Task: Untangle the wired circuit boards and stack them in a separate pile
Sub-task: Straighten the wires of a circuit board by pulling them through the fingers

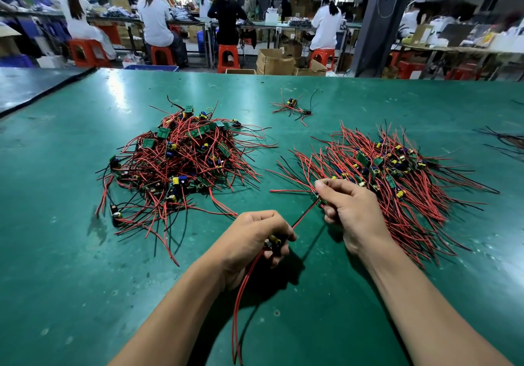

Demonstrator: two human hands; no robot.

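On the green table (71,252) you have three heaps of wired boards, and each of your two hands holds one more board. Toward the left side lies the tangled pile (175,164), a knot of red and black wires with green boards and yellow and blue parts mixed through it, too many to count. Beyond the far edge, a blue crate (151,68) stands on the floor; you cannot tell what is in it. Near the middle of the near edge, your left hand (255,241) is curled round a board with a yellow part (274,241), and red wires (236,309) trail from it down toward you. One taut red wire (304,216) runs from that hand up to your right hand (351,212), which pinches a small green board (319,199) between thumb and fingers, just beside the right heap. Past the far edge, an open cardboard box (275,62) sits on the floor, contents unclear. Near the far edge, in the middle, a small cluster (295,107) lies apart, seemingly two boards. On the right, the sorted pile (397,172) spreads with its wires fanned outward. At the right edge lie a few loose wires (507,140).
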